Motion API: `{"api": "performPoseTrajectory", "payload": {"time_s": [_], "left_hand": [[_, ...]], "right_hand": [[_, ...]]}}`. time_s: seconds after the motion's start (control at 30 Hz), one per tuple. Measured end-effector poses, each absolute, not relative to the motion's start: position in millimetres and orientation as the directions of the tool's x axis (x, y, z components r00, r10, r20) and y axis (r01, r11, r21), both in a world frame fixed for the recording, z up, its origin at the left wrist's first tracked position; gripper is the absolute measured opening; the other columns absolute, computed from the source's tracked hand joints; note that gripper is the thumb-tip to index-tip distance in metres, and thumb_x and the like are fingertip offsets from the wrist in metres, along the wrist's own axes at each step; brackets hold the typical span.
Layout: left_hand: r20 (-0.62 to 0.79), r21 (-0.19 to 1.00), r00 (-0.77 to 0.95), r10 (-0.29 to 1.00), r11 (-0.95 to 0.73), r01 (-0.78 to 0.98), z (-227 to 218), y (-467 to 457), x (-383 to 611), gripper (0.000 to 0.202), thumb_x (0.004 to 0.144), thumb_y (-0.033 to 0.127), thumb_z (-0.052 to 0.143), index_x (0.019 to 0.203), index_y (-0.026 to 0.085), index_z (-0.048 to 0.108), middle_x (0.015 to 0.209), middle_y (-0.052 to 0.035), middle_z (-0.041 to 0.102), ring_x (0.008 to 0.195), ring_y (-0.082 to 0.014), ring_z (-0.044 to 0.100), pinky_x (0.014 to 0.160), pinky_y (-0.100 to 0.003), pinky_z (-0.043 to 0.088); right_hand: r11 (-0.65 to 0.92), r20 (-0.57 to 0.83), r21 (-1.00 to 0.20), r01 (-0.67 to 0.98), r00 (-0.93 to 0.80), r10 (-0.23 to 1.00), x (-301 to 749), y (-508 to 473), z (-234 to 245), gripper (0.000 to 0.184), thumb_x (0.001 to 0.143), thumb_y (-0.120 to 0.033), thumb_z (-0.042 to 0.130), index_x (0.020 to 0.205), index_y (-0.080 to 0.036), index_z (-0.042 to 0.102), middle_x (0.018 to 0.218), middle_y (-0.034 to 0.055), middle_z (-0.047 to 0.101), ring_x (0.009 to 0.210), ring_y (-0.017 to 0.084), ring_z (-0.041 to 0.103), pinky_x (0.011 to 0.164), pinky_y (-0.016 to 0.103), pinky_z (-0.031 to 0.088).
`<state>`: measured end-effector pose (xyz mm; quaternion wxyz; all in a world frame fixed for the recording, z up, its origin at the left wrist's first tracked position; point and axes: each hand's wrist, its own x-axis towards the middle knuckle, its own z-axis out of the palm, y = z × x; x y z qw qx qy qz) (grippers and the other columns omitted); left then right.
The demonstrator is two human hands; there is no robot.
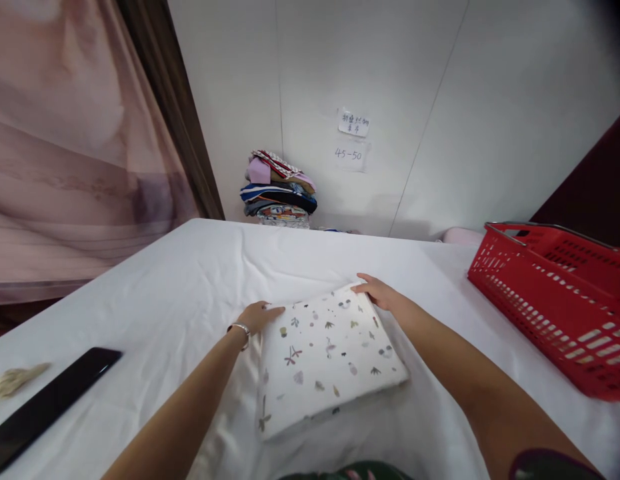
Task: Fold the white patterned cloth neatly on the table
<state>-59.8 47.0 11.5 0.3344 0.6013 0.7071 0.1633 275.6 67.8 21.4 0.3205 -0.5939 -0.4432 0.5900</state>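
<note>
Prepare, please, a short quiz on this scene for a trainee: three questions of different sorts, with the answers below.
1. True or false: the person's left grip and right grip both touch the folded printed cloth.

2. Seen by the wearer, the red plastic basket stands on which side of the cloth? A) left; B) right; C) far side, directly behind.

3. Fill in: the lower paper sign reads "45-___".

Key: 1. True. 2. B. 3. 50.

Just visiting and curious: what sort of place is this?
Perhaps an indoor workroom, though a bedroom is possible: there's a broad white-cloth-covered surface, a multicoloured stack of folded fabric and white handwritten paper signs.
</note>
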Motion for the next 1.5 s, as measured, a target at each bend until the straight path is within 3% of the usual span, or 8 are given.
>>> {"api": "performPoseTrajectory", "payload": {"time_s": [0.33, 0.5, 0.7, 0.9, 1.07, 1.23, 1.37, 1.5], "left_hand": [[-0.351, 0.83, 0.066, 0.934, 0.278, 0.484, 17.1, 45.2, -65.7, 0.052, 0.055, 0.056, 0.064, 0.088, 0.016, 0.059, 0.091, -0.0083, 0.065, 0.087, -0.0227, 0.06, 0.063, -0.025, 0.047], [-0.351, 0.843, 0.051, 0.935, 0.292, 0.451, 26.6, 37.0, -62.2, 0.055, 0.053, 0.056, 0.065, 0.09, 0.016, 0.057, 0.088, -0.0065, 0.062, 0.082, -0.0202, 0.059, 0.059, -0.024, 0.045], [-0.164, 0.852, 0.063, 0.984, 0.109, 0.512, 55.2, 37.0, -66.4, 0.049, 0.052, 0.055, 0.067, 0.079, 0.015, 0.061, 0.072, -0.0015, 0.06, 0.071, -0.0167, 0.056, 0.06, -0.024, 0.043], [0.247, 0.724, -0.049, 0.968, -0.151, 0.673, 144.7, 51.8, -73.3, 0.054, 0.055, 0.056, 0.065, 0.09, 0.016, 0.063, 0.061, 0.0021, 0.055, 0.059, -0.0131, 0.052, 0.055, -0.023, 0.04], [0.687, 0.428, 0.103, 0.719, -0.515, 0.742, 193.2, 39.4, -71.9, 0.044, 0.066, 0.042, 0.061, 0.105, 0.021, 0.059, 0.097, -0.0011, 0.062, 0.086, -0.0179, 0.057, 0.079, -0.028, 0.042], [0.64, 0.154, 0.396, 0.658, -0.615, 0.774, 111.1, -1.8, -69.9, 0.024, 0.072, 0.021, 0.05, 0.094, 0.02, 0.062, 0.096, -0.0045, 0.064, 0.094, -0.0207, 0.055, 0.088, -0.034, 0.037], [0.357, 0.153, 0.579, 0.733, -0.657, 0.738, 20.4, -41.4, -65.5, 0.027, 0.069, 0.01, 0.047, 0.088, 0.022, 0.061, 0.093, -0.0047, 0.065, 0.091, -0.0193, 0.055, 0.085, -0.034, 0.039], [0.305, 0.178, 0.552, 0.776, -0.616, 0.767, -12.4, -59.7, -64.1, 0.029, 0.069, 0.007, 0.045, 0.09, 0.021, 0.059, 0.098, -0.0053, 0.063, 0.096, -0.0208, 0.052, 0.087, -0.035, 0.039]], "right_hand": [[-0.273, -0.383, -0.858, 0.434, -0.188, 0.904, 284.8, 63.4, 62.1, 0.083, 0.047, -0.027, 0.079, 0.123, -0.023, 0.047, 0.133, 0.0163, 0.035, 0.112, 0.027, 0.045, 0.091, 0.036, 0.037], [-0.219, -0.382, -0.82, 0.529, -0.22, 0.897, 282.2, 59.9, 66.9, 0.06, 0.05, -0.027, 0.077, 0.107, -0.02, 0.059, 0.124, 0.0134, 0.047, 0.105, 0.026, 0.05, 0.088, 0.035, 0.038], [-0.038, -0.332, -0.743, 0.668, -0.318, 0.888, 282.2, 60.9, 91.8, 0.035, 0.054, -0.024, 0.071, 0.088, -0.021, 0.065, 0.094, 0.005, 0.064, 0.087, 0.023, 0.057, 0.074, 0.031, 0.043], [0.376, 0.187, -0.592, 0.713, -0.333, 0.924, 282.5, 61.6, 163.5, 0.026, 0.067, -0.029, 0.062, 0.092, -0.019, 0.061, 0.088, 0.0015, 0.062, 0.08, 0.018, 0.056, 0.07, 0.026, 0.041], [0.624, 0.68, -0.215, 0.751, -0.343, 0.648, 285.4, 51.9, 182.3, 0.021, 0.074, -0.021, 0.052, 0.095, -0.02, 0.054, 0.097, 0.0053, 0.056, 0.091, 0.02, 0.051, 0.078, 0.032, 0.04], [0.607, 0.575, -0.131, 0.784, -0.439, 0.69, 291.2, 16.3, 91.5, 0.021, 0.074, -0.014, 0.046, 0.093, -0.021, 0.053, 0.107, 0.0097, 0.056, 0.105, 0.024, 0.046, 0.092, 0.042, 0.032], [0.637, 0.254, -0.136, 0.759, -0.595, 0.763, 289.9, -21.7, 7.2, 0.023, 0.077, -0.009, 0.039, 0.082, -0.023, 0.056, 0.092, 0.0067, 0.062, 0.09, 0.021, 0.053, 0.094, 0.043, 0.03], [0.641, 0.313, -0.136, 0.756, -0.581, 0.752, 287.6, -39.9, -19.5, 0.027, 0.078, -0.006, 0.037, 0.085, -0.022, 0.057, 0.091, 0.0078, 0.062, 0.088, 0.02, 0.053, 0.094, 0.043, 0.03]]}}
